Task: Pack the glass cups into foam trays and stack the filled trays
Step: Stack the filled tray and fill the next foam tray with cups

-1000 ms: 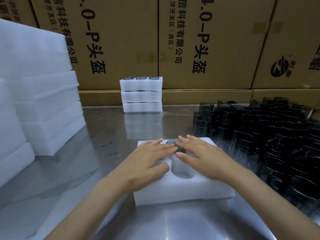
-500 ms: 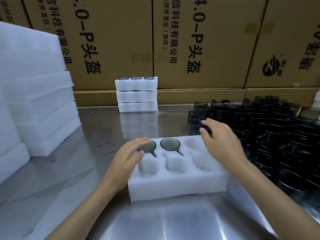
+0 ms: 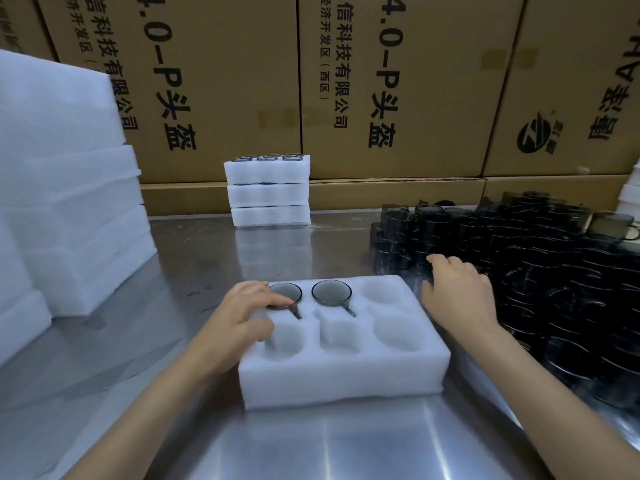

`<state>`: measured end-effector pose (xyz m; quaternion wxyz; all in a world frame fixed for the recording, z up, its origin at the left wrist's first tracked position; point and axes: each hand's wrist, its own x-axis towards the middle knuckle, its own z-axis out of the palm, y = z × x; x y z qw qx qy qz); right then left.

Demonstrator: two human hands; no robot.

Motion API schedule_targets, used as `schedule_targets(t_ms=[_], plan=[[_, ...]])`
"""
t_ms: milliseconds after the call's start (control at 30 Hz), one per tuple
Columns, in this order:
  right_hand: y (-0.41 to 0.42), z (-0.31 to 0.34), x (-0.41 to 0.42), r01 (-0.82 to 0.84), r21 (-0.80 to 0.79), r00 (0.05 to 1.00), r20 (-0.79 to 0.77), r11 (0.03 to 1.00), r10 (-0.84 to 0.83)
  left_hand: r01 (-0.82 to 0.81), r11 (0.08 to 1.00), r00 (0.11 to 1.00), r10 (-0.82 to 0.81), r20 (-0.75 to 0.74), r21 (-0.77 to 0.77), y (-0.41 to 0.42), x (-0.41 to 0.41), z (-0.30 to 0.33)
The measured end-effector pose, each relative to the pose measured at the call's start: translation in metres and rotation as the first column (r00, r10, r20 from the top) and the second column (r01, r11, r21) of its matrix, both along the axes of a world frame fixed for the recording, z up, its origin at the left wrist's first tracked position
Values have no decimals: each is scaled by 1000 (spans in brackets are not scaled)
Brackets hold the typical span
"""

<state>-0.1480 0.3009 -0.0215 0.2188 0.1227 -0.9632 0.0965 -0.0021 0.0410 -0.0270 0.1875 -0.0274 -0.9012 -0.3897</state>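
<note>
A white foam tray (image 3: 343,372) with six wells lies near the front edge of the steel surface (image 3: 194,258), with bare metal open to its left and toward the back. Two dark glass cups (image 3: 331,292) fill the far-left and far-middle wells; the other four wells hold nothing. The left hand (image 3: 239,320) rests on the tray's left end, fingers relaxed, touching the far-left cup's rim. The right hand (image 3: 460,292), fingers loosely spread, reaches onto the heap of loose glass cups (image 3: 554,271) crowding the right edge. Three filled trays (image 3: 268,190) are stacked at the back edge; spare foam (image 3: 69,202) is piled along the left edge
</note>
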Motion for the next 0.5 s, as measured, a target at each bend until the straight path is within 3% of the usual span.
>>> schedule_targets(t_ms=[133,267,333,433,500], plan=[[1,-3,-2,-28,-8,999,-31,1000,28,1,1000,999,-1,54,0,-7,3,1],[3,-9,-7,-40,-64,966,253,997,55,-10,1000,998,9,69,10,-10,3,2],[3,-8,-9,-61,-119,955,283,991,92,-10,1000,998,9,66,21,-9,3,1],[0,0,-2,-120,-296,989,49,948,140,-11,1000,998,9,63,27,-9,4,1],[-6,11,5,-236,-467,972,-111,852,209,-10,999,998,8,60,42,-8,4,1]])
